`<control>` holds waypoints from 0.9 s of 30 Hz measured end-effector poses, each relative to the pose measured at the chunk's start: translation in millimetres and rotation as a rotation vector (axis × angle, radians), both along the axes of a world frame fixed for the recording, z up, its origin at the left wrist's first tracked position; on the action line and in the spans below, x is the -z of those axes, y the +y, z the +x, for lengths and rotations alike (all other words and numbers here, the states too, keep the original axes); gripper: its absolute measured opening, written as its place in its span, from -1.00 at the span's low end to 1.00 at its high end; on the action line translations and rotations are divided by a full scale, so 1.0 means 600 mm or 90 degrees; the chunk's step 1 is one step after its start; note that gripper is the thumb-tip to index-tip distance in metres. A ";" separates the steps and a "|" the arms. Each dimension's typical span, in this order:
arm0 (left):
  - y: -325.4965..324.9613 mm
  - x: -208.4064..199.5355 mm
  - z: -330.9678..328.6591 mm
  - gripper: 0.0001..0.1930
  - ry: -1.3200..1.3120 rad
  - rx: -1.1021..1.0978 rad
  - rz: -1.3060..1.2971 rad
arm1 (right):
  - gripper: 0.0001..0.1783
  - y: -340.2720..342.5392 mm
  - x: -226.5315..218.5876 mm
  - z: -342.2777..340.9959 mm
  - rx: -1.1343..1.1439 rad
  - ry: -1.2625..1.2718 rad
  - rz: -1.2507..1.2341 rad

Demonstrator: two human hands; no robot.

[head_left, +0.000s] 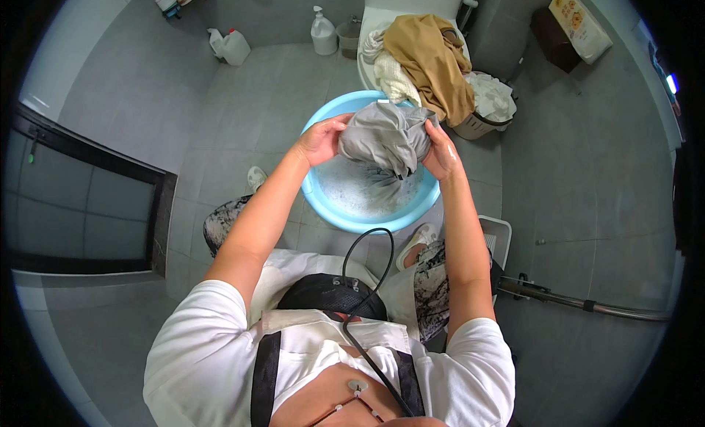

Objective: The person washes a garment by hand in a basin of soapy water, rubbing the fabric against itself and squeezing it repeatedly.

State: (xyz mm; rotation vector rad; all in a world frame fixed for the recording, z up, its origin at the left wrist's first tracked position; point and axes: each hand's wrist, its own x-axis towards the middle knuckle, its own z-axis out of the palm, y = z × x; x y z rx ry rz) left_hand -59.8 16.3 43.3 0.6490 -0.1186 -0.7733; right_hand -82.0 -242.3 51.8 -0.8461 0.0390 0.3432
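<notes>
Between my two hands a wet grey garment (385, 137) is bunched up over a light blue basin (323, 207). My left hand (323, 139) grips its left side, fingers closed on the cloth. On the other side, my right hand (440, 152) holds the right edge, with the thumb on top. The lower end of the garment hangs into sudsy water (360, 192) in the basin. What kind of garment it is, I cannot tell.
Tan clothing (426, 56) and a white knit piece (395, 80) lie on the toilet (374, 19) beyond the basin. A lined waste bin (490, 104) stands right of it. A white pump bottle (323, 34) and white jug (235, 48) are by the far wall.
</notes>
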 end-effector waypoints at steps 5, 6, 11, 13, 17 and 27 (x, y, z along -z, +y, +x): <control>0.000 0.042 0.014 -0.59 -0.304 -0.106 0.436 | -0.49 0.027 0.000 0.000 -0.048 -0.020 0.039; -0.001 0.076 0.021 -0.72 -0.432 -0.204 0.528 | -0.48 0.041 -0.012 -0.007 -0.068 -0.020 0.014; -0.051 0.093 0.007 -0.93 -0.213 -0.455 0.284 | -0.63 0.079 -0.042 -0.043 -0.369 -0.086 -0.296; -0.070 0.071 -0.006 -0.92 0.036 -0.395 0.044 | -0.74 0.091 -0.054 -0.040 -0.436 -0.186 -0.390; -0.102 0.056 -0.016 -0.88 -0.080 -0.198 -0.032 | -0.85 0.100 -0.040 -0.021 -0.022 -0.369 -0.576; -0.081 0.044 -0.002 -0.69 0.106 -0.113 0.084 | -0.51 0.068 0.008 0.011 0.054 -0.217 -0.679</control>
